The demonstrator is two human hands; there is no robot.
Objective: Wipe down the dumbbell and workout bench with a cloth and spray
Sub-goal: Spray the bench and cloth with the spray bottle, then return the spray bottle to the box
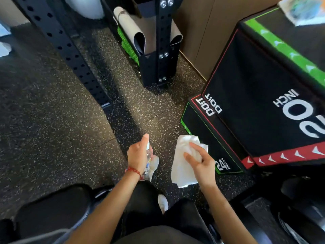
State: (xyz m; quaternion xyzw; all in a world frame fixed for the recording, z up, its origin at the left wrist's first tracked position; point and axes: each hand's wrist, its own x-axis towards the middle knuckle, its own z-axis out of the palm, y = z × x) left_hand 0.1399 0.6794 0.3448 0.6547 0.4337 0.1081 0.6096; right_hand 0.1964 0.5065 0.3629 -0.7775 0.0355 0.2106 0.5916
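My legs in black trousers fill the bottom edge, one white shoe [163,203] showing between them on the speckled rubber floor [52,124]. Dark padded shape at bottom left, more dark gear at bottom right; too blurred to say if either is the bench or dumbbell.

Left hand [138,155] is wrapped shut around a small clear spray bottle [149,163], held upright, forefinger up on the nozzle. Red bracelet [133,170] on that wrist.

Right hand [200,162] grips a white cloth [182,166] between thumb and fingers, palm turned left, cloth hanging open just beside the bottle's nozzle. The two aren't touching. Both hands are in the air over the floor, forearms reaching forward from my body.

Right of the cloth: stacked black jump boxes [255,110], the lower marked 24, the upper 20 INCH, with red and green edging. They take up the whole right side.

Further out: black perforated rack upright [70,50] running diagonally on the left, a second bolted post [164,41] in the middle with rolled grey mats [133,30] behind it. Brown wall panel [211,32] at the back.
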